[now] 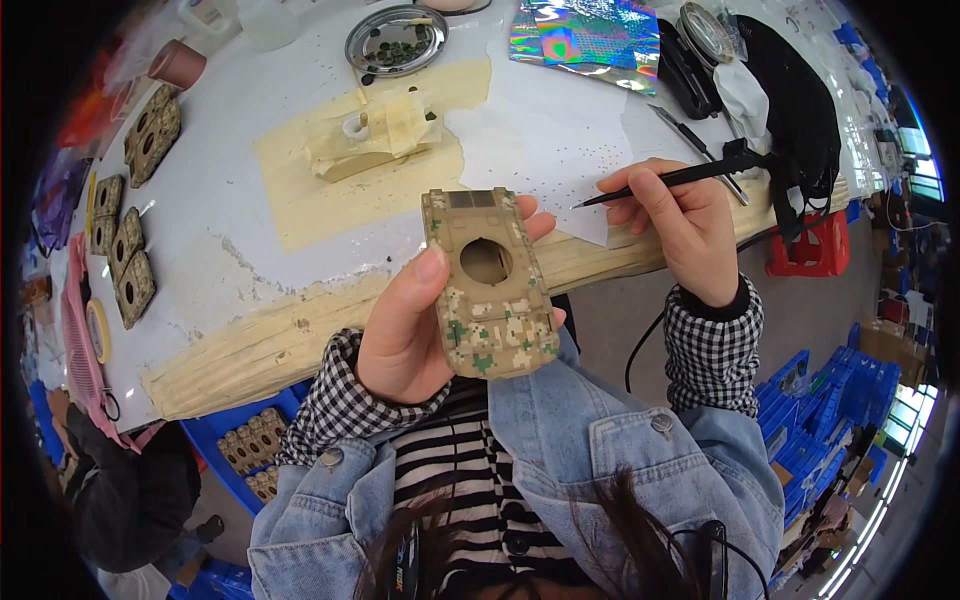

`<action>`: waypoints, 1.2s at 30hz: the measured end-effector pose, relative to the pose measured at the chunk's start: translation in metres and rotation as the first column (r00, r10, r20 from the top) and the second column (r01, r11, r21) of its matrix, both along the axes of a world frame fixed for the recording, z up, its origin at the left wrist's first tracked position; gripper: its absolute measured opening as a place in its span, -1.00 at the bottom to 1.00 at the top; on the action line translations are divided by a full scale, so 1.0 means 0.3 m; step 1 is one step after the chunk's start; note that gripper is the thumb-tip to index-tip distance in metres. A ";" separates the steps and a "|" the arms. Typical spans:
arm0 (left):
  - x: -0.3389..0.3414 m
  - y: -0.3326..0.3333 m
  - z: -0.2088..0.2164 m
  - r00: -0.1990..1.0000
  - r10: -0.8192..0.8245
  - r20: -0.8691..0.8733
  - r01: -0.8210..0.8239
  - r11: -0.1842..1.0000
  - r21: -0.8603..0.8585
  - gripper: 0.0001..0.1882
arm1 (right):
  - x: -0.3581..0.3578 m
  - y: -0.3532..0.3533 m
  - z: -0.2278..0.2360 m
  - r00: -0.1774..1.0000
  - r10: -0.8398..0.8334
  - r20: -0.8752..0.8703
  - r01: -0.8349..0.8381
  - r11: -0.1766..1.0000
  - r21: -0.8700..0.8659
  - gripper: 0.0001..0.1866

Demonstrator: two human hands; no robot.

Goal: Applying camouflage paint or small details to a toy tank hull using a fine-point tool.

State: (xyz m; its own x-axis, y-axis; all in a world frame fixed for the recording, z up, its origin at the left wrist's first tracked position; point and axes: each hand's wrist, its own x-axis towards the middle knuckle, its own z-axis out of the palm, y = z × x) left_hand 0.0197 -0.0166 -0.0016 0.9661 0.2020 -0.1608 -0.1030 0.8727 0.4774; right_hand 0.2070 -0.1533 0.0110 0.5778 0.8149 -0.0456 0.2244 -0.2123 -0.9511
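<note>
My left hand (410, 325) grips a toy tank hull (500, 310) in tan and green pixel camouflage. Its round opening faces up, with the thumb on its left side and fingers showing past the right edge. To the right, my right hand (680, 220) pinches a black fine-tipped pen-like tool (655, 183), which points left. The tip stays apart from the hull, above a sheet of white paper (550, 150) dotted with tiny specks. Beyond the hull, a tape-covered block (370, 140) rests on yellowish paper (285, 190).
A round metal dish (397, 42) holds small dark green parts. More camouflage hulls (130, 265) lie at left, and others sit in a blue crate (215, 430) below. A shiny holographic bag (585, 45), slim tools (690, 135) and a black bag (790, 90) occupy the far right.
</note>
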 end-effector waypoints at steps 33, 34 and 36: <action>-0.001 0.004 -0.008 0.999 -0.008 0.054 0.009 1.000 -0.019 -0.28 | -0.004 0.003 0.001 1.000 -0.009 0.004 0.009 1.000 0.001 -0.66; -0.001 0.004 -0.007 0.998 -0.008 0.055 0.009 1.000 -0.022 -0.28 | -0.003 0.001 0.002 1.000 -0.012 0.001 0.012 1.000 0.001 -0.66; -0.001 0.005 -0.005 0.999 -0.011 0.052 0.012 1.000 -0.025 -0.29 | -0.003 0.001 0.001 1.000 -0.017 -0.002 0.017 1.000 0.006 -0.66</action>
